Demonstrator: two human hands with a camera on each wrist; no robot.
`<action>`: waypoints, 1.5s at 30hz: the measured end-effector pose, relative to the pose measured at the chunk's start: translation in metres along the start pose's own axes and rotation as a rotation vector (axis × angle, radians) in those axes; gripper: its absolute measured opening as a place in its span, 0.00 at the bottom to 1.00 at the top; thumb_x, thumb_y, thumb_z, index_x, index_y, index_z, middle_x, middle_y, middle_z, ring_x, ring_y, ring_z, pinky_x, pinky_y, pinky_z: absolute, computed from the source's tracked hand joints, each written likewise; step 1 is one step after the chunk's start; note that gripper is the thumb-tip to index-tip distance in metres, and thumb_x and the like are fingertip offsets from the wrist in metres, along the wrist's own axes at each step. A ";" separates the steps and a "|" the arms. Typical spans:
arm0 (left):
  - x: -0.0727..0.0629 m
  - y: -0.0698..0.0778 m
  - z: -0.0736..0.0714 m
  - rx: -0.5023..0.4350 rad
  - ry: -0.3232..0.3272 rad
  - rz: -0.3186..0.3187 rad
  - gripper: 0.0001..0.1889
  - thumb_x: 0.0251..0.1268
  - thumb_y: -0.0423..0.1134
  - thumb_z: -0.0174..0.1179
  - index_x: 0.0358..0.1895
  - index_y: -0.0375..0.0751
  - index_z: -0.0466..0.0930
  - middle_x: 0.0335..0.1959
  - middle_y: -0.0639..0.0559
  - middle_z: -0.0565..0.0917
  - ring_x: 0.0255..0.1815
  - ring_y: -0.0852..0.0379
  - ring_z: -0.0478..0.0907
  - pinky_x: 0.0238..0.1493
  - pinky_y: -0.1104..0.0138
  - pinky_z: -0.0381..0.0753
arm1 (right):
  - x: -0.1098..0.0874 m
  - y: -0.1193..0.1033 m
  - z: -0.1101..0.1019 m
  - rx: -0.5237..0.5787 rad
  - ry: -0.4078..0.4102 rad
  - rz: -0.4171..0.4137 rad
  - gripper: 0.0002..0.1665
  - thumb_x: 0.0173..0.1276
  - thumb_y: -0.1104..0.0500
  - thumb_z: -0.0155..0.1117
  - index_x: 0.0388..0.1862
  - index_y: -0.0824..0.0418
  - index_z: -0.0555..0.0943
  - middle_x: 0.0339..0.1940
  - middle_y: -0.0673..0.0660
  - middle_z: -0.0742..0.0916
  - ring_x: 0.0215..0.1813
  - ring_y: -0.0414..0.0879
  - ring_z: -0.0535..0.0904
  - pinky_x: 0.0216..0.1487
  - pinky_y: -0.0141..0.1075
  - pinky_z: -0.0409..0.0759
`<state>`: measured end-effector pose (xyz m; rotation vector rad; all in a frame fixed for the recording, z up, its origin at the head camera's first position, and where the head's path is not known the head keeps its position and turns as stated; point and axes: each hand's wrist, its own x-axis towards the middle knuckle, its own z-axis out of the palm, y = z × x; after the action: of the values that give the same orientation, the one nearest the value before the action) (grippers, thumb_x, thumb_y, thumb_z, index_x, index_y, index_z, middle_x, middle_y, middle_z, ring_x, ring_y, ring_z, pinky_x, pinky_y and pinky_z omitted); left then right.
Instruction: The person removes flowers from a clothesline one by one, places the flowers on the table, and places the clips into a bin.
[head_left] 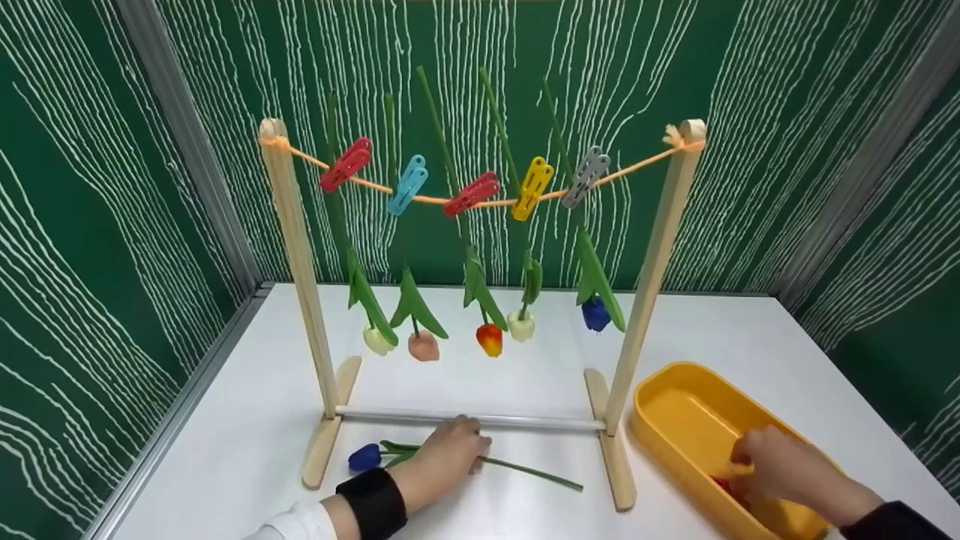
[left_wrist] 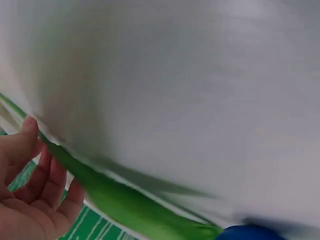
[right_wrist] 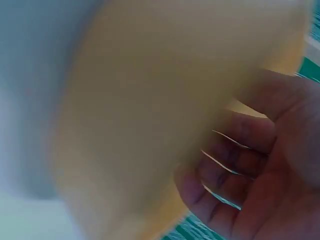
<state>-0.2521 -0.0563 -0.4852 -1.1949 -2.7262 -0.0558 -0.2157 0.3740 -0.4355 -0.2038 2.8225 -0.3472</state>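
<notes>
On the tabletop lies a blue artificial tulip with a green stem. My left hand holds its stem between thumb and fingers; the left wrist view shows the green leaf running from the fingertips to the blue bloom. My right hand reaches into a yellow plastic bin, above something red that it partly hides. In the right wrist view, the fingers of the right hand are loosely bent and spread, with nothing visible between them.
A wooden stand carries an orange cord. Several tulips hang upside down from it by clothespins, among them a red one and a grey one. A bottom bar joins the feet. Green walls surround the white table.
</notes>
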 end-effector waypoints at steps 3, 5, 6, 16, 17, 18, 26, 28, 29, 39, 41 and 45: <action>0.010 0.013 -0.021 -0.103 0.034 -0.022 0.09 0.59 0.40 0.64 0.42 0.44 0.83 0.33 0.54 0.79 0.36 0.59 0.75 0.36 0.71 0.76 | -0.005 -0.024 -0.029 -0.014 0.143 -0.146 0.18 0.47 0.54 0.77 0.36 0.62 0.86 0.29 0.52 0.86 0.29 0.42 0.76 0.35 0.41 0.83; 0.016 0.024 -0.041 -0.175 0.086 -0.016 0.13 0.63 0.42 0.62 0.48 0.42 0.82 0.37 0.53 0.79 0.40 0.59 0.76 0.41 0.71 0.76 | -0.010 -0.043 -0.051 -0.007 0.224 -0.242 0.17 0.49 0.55 0.76 0.36 0.61 0.86 0.30 0.51 0.86 0.29 0.39 0.77 0.33 0.36 0.83; 0.019 0.030 -0.051 -0.210 0.123 -0.003 0.14 0.64 0.43 0.60 0.50 0.41 0.81 0.39 0.53 0.80 0.42 0.59 0.76 0.44 0.72 0.77 | -0.013 -0.054 -0.063 0.005 0.257 -0.285 0.16 0.50 0.55 0.76 0.36 0.61 0.86 0.30 0.51 0.86 0.29 0.37 0.77 0.32 0.32 0.82; 0.054 0.064 -0.146 -0.665 0.539 0.062 0.30 0.68 0.43 0.56 0.70 0.36 0.58 0.67 0.43 0.65 0.68 0.55 0.64 0.66 0.69 0.65 | -0.037 -0.150 -0.176 0.105 0.538 -0.550 0.12 0.59 0.59 0.69 0.44 0.54 0.84 0.37 0.49 0.88 0.32 0.31 0.81 0.30 0.24 0.80; 0.058 0.066 -0.154 -0.714 0.557 0.045 0.33 0.68 0.43 0.56 0.71 0.36 0.54 0.69 0.43 0.62 0.69 0.54 0.63 0.66 0.69 0.64 | -0.039 -0.158 -0.186 0.107 0.546 -0.553 0.13 0.60 0.58 0.69 0.45 0.53 0.84 0.38 0.48 0.88 0.34 0.30 0.81 0.32 0.23 0.79; 0.062 0.067 -0.161 -0.766 0.573 0.027 0.36 0.68 0.43 0.56 0.73 0.37 0.50 0.71 0.44 0.59 0.70 0.55 0.61 0.66 0.69 0.64 | -0.039 -0.166 -0.196 0.108 0.556 -0.556 0.14 0.61 0.57 0.68 0.47 0.52 0.83 0.40 0.48 0.88 0.35 0.30 0.82 0.33 0.22 0.79; 0.094 0.070 -0.194 -1.240 0.545 -0.174 0.41 0.69 0.42 0.55 0.76 0.45 0.37 0.76 0.50 0.49 0.75 0.58 0.51 0.68 0.70 0.59 | -0.022 -0.214 -0.245 0.282 0.552 -0.449 0.24 0.63 0.53 0.65 0.59 0.52 0.77 0.34 0.52 0.88 0.33 0.38 0.85 0.36 0.21 0.79; 0.103 0.067 -0.197 -1.300 0.544 -0.217 0.41 0.69 0.42 0.55 0.76 0.46 0.38 0.74 0.50 0.55 0.73 0.58 0.55 0.68 0.68 0.60 | -0.017 -0.223 -0.249 0.294 0.516 -0.420 0.27 0.64 0.53 0.64 0.63 0.54 0.74 0.35 0.55 0.88 0.31 0.39 0.85 0.36 0.21 0.79; 0.108 0.065 -0.198 -1.315 0.550 -0.233 0.41 0.69 0.42 0.55 0.76 0.46 0.39 0.73 0.49 0.59 0.72 0.58 0.58 0.68 0.68 0.62 | -0.014 -0.227 -0.250 0.294 0.496 -0.408 0.29 0.64 0.53 0.63 0.65 0.54 0.73 0.36 0.57 0.87 0.31 0.40 0.84 0.36 0.22 0.79; 0.136 0.054 -0.195 -1.258 0.716 -0.175 0.18 0.67 0.37 0.55 0.59 0.41 0.70 0.45 0.49 0.81 0.43 0.65 0.77 0.51 0.75 0.76 | -0.003 -0.245 -0.254 0.328 0.428 -0.374 0.28 0.65 0.52 0.61 0.62 0.61 0.74 0.45 0.62 0.84 0.26 0.43 0.82 0.32 0.24 0.80; 0.137 0.054 -0.194 -1.227 0.743 -0.161 0.14 0.68 0.36 0.54 0.54 0.40 0.74 0.41 0.48 0.82 0.39 0.66 0.77 0.47 0.75 0.77 | -0.002 -0.245 -0.256 0.329 0.449 -0.378 0.26 0.63 0.52 0.63 0.58 0.63 0.77 0.40 0.61 0.85 0.25 0.44 0.82 0.30 0.25 0.80; 0.135 0.054 -0.194 -1.175 0.766 -0.161 0.10 0.69 0.35 0.53 0.50 0.39 0.77 0.34 0.49 0.83 0.34 0.65 0.76 0.43 0.75 0.78 | -0.003 -0.246 -0.258 0.334 0.462 -0.381 0.23 0.62 0.52 0.64 0.53 0.64 0.80 0.35 0.57 0.87 0.24 0.44 0.81 0.29 0.26 0.80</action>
<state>-0.2768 0.0594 -0.2737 -0.7818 -1.9504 -1.8617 -0.2647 0.1941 -0.1323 -0.6660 3.0903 -1.0627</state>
